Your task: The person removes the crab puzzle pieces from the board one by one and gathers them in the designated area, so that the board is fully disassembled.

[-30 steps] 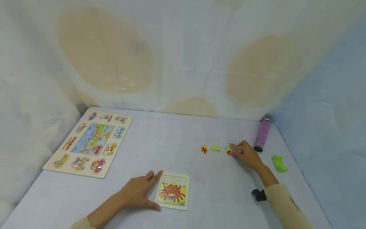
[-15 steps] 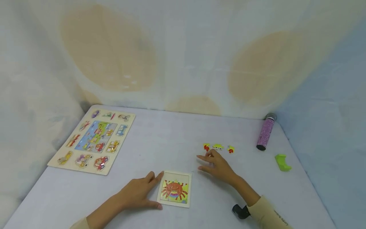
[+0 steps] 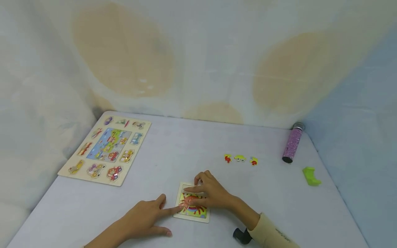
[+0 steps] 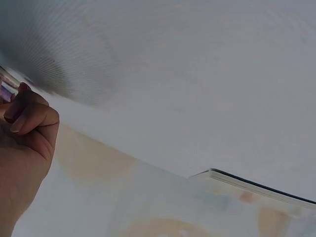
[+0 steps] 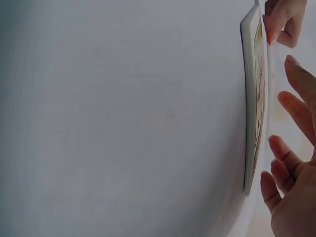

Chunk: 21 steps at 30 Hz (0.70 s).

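A small square crab jigsaw puzzle (image 3: 199,216) in a pale tray lies near the front middle of the table. My left hand (image 3: 145,217) touches its left side with a straight index finger, the thumb spread apart. In the left wrist view, other fingers of that hand (image 4: 29,133) are curled in. My right hand (image 3: 215,193) reaches over the puzzle from the right, fingers stretched above the crab picture and partly covering it. Seen edge-on in the right wrist view, the tray (image 5: 249,108) lies beside the spread fingers of my right hand (image 5: 296,192), which hold nothing visible.
Beyond the right hand lie three loose jigsaw pieces (image 3: 240,158) in a row. A larger vehicle puzzle board (image 3: 104,179) lies at the left. To the right are a purple glittery cylinder (image 3: 291,146) and a green curved block (image 3: 311,176). A black object (image 3: 242,236) sits by the right sleeve.
My right hand has moved left and nearer, from the loose pieces to over the crab puzzle. The left index finger has shifted from the tray's upper left corner down onto its left side.
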Each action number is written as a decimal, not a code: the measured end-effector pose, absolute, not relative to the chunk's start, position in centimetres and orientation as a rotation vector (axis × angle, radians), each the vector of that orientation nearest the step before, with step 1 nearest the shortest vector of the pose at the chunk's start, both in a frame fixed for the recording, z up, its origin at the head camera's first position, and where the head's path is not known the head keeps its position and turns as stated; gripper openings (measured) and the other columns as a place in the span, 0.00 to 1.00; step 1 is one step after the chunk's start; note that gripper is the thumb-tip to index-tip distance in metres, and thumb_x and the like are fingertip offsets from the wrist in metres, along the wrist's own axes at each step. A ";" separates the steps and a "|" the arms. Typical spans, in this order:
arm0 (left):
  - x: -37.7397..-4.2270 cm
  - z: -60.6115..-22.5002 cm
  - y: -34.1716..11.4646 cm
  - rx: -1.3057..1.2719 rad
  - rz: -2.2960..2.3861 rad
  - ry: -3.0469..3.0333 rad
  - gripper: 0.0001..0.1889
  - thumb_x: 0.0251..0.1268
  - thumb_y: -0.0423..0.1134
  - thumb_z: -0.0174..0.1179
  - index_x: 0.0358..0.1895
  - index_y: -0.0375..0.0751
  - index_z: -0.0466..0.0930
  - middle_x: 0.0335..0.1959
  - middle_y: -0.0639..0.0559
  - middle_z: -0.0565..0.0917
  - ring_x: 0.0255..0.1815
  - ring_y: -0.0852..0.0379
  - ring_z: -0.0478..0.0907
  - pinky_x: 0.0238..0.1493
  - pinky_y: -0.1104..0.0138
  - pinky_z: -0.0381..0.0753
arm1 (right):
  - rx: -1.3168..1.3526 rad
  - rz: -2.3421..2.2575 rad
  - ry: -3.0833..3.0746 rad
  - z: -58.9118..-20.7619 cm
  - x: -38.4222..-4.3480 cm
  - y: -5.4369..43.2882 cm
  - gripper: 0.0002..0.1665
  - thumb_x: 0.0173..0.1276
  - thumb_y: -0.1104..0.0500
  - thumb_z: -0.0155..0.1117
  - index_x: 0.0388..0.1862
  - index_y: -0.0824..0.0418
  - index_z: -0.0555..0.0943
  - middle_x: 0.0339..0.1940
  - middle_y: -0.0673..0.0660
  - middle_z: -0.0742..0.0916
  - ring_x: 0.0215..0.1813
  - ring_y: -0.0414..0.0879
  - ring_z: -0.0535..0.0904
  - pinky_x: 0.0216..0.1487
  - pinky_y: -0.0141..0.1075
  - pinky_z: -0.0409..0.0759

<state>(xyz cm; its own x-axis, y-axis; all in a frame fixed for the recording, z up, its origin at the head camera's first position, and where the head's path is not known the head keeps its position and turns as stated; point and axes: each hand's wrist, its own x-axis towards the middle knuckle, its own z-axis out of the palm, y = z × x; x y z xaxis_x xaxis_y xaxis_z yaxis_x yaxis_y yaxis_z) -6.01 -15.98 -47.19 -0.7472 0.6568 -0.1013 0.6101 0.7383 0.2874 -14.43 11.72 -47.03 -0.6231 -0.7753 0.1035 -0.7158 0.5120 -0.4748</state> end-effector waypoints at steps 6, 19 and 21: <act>-6.1 -47.5 -16.1 1.064 0.340 2.755 0.35 0.58 0.77 0.49 0.71 0.78 0.65 0.42 0.55 0.69 0.24 0.68 0.61 0.26 0.73 0.67 | -1.309 -0.654 2.618 -47.0 -14.3 11.0 0.27 0.64 0.38 0.68 0.61 0.40 0.82 0.48 0.47 0.75 0.51 0.43 0.63 0.50 0.34 0.64; -6.4 -47.8 -16.2 1.092 0.342 2.754 0.34 0.59 0.76 0.47 0.70 0.78 0.65 0.42 0.55 0.70 0.23 0.68 0.61 0.25 0.73 0.67 | -1.312 -0.641 2.645 -48.0 -14.3 10.6 0.26 0.61 0.38 0.70 0.59 0.39 0.83 0.46 0.47 0.74 0.51 0.43 0.63 0.52 0.35 0.61; -6.4 -47.8 -16.2 1.096 0.341 2.762 0.33 0.60 0.76 0.47 0.70 0.78 0.65 0.42 0.55 0.70 0.22 0.68 0.61 0.25 0.74 0.66 | -1.316 -0.690 2.638 -48.1 -14.3 10.7 0.26 0.60 0.39 0.72 0.58 0.41 0.84 0.44 0.46 0.73 0.50 0.43 0.62 0.50 0.35 0.61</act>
